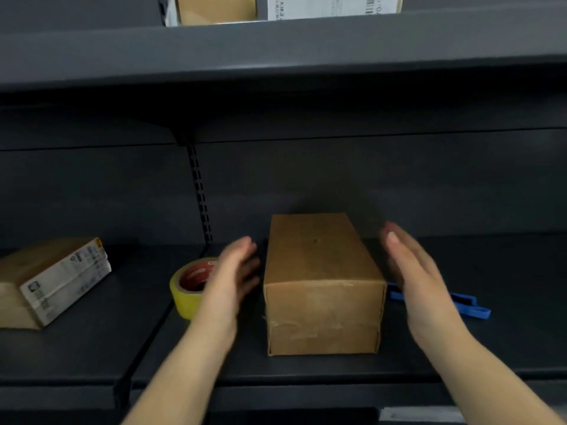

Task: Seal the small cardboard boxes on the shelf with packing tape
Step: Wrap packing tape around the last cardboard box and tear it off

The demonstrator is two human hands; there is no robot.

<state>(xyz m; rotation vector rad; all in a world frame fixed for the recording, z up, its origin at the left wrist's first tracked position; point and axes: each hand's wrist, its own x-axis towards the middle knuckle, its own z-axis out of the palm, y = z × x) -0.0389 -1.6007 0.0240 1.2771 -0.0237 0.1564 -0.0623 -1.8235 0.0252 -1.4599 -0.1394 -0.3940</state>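
The tape roll (191, 286) is being left untouched just outside the left hand (233, 277). The cardboard box (322, 283) is being flanked on the shelf (92, 348), between both released palms; right hand (420, 280) grasping nothing. A squeeze inward is probably being called for next.

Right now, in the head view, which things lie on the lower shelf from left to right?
Labelled box → yellow tape roll → left hand → plain cardboard box → right hand → blue tool.
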